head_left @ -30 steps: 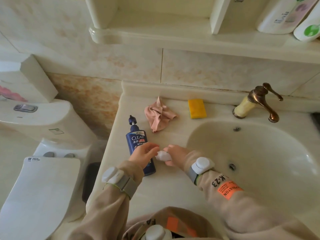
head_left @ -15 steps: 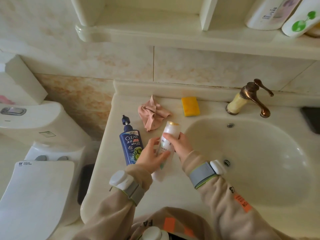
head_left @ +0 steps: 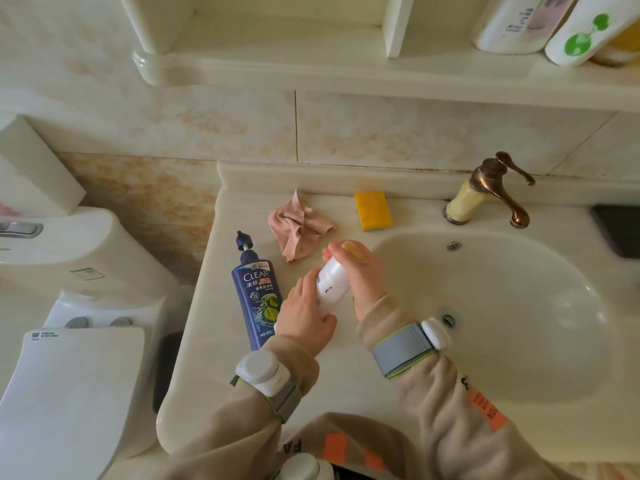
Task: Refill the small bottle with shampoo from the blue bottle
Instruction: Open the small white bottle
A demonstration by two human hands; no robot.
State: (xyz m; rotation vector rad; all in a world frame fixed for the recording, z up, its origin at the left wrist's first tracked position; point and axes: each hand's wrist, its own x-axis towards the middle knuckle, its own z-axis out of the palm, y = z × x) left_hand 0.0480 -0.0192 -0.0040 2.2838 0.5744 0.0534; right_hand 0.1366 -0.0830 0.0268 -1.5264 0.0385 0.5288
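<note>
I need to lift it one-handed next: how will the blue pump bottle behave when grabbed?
The blue bottle stands tall and narrow near the counter edge, so a sideways nudge could tip it. Its glossy plastic may be slippery. It looks large, so probably heavy if full; the fill level can't be seen.

On the counter, the pump bottle stands left of the small bottle, cloth behind them.

Beige tiled wall, white toilet
</note>
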